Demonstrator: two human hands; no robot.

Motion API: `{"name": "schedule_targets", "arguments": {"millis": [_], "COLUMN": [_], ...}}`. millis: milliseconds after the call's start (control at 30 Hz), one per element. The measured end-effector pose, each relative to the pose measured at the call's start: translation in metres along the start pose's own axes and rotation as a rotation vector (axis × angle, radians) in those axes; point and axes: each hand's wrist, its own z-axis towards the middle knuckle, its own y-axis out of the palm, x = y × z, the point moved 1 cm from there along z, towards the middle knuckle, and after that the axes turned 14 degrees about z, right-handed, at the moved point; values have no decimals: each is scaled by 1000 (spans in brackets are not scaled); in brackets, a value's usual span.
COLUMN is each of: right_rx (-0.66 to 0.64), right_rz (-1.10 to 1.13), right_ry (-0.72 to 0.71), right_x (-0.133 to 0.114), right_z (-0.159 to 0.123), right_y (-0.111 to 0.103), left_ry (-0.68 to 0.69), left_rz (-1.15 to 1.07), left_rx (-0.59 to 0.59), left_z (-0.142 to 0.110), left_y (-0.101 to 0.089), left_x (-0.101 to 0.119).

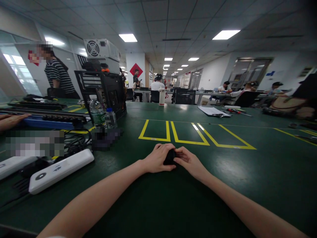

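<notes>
Both my hands meet over the green tabletop (158, 205), near its middle. My left hand (159, 158) wraps round a small black object (169, 157), thumb below and fingers over its top. From the other side, my right hand (187, 160) touches the same object with its thumb and fingertips. The object looks dark and rounded; my fingers cover much of it, so its kind cannot be made out. Just beyond my hands, yellow tape outlines (155, 139) mark the table.
White power strips (61, 170) and black cables lie at left. Behind them stand water bottles (97, 112) and an open black computer case (111, 89). A co-worker's hand (12, 121) rests at the far left. Further back are a white cup (161, 98), a clipboard (213, 111) and screwdrivers (235, 111).
</notes>
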Motion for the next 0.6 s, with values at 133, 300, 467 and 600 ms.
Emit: {"name": "schedule_targets", "arguments": {"millis": [133, 300, 467, 600], "right_rx": [35, 60, 70, 18], "right_rz": [24, 82, 73, 75], "right_ry": [-5, 1, 60, 65], "right_x": [3, 6, 7, 5], "right_z": [1, 7, 9, 6], "right_y": [1, -1, -3, -2], "left_ry": [-18, -18, -12, -22], "left_rz": [-6, -8, -18, -21], "left_rx": [-14, -5, 3, 3], "left_z": [1, 2, 3, 3], "left_y": [-2, 1, 5, 7], "left_x": [1, -1, -4, -6]}}
